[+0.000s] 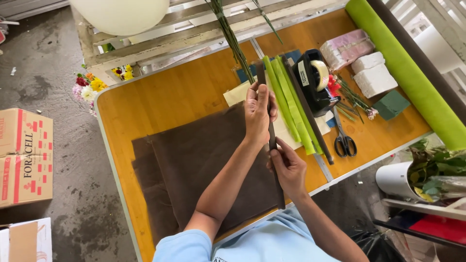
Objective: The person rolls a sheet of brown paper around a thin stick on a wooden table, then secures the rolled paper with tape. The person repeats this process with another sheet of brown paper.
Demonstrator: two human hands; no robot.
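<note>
Packages and labels: a brown corrugated cardboard carton with red printed blocks [23, 157] stands on the grey concrete floor [63, 87] at the left edge of the view. A second, paler box [24, 241] sits below it, partly cut off. On the orange-topped wooden table [170, 92], a black desktop tape dispenser with a white rectangular label on its side [310, 80] sits right of centre. Beside it lie a pink wrapped packet [345, 47], two white foam blocks [373, 73] and one dark green foam block [391, 105]. A long roll of bright green sheet material [407, 73] runs along the table's right side.

Hands: the left hand [257, 114] is closed around the upper part of a narrow, dark brown folded strip of fabric-like material [272, 140], thumb laid along it. The right hand [287, 167] grips the same strip lower down, fingers curled and pinching it. The strip is held roughly upright above the table, its lower end reaching towards the person's light blue shirt [262, 242].

Surroundings: large dark brown sheets of the same material [194, 165] lie flat beneath the forearms. Folded light green strips [291, 106] lie just right of the left hand. Black-handled scissors [343, 138] rest near the dispenser. Green stems [233, 39] lean over the table's far edge. A bunch of mixed flowers [90, 85] lies off the table's far left corner.
</note>
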